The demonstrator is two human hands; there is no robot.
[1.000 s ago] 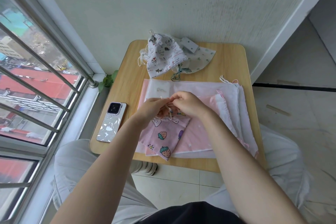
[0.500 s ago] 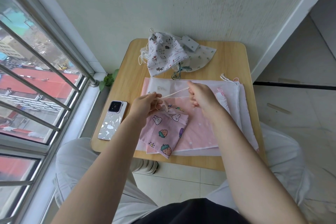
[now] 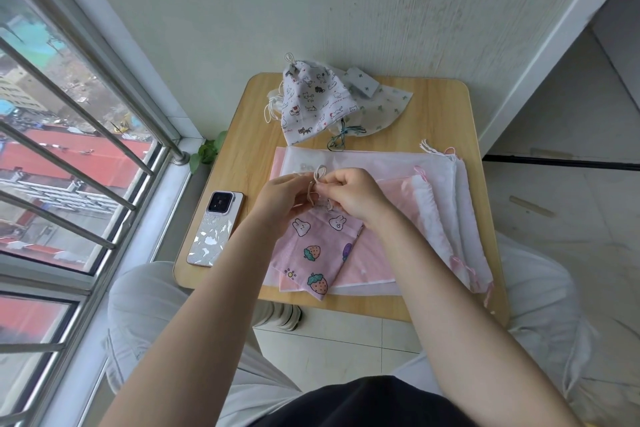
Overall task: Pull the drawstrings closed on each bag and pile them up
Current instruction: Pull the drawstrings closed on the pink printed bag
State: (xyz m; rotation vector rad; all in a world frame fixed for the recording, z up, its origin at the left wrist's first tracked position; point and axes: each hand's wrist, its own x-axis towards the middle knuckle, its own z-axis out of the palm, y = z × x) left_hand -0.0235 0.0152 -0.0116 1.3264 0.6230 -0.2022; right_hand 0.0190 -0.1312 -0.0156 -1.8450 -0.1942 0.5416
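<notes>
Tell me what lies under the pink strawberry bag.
The pink strawberry bag lies on a stack of flat bags, pink and translucent white, spread over the wooden table. How many bags are in that stack directly beneath it cannot be seen; the bag and both hands cover them.

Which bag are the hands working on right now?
The small pink strawberry-and-bunny bag; both hands pinch its drawstring, unlike the cat-print bag at the back.

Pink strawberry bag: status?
Left hand and right hand both pinching drawstring at bag's mouth. Pink strawberry bag cinched, lying on flat bags. Nothing in the way.
</notes>
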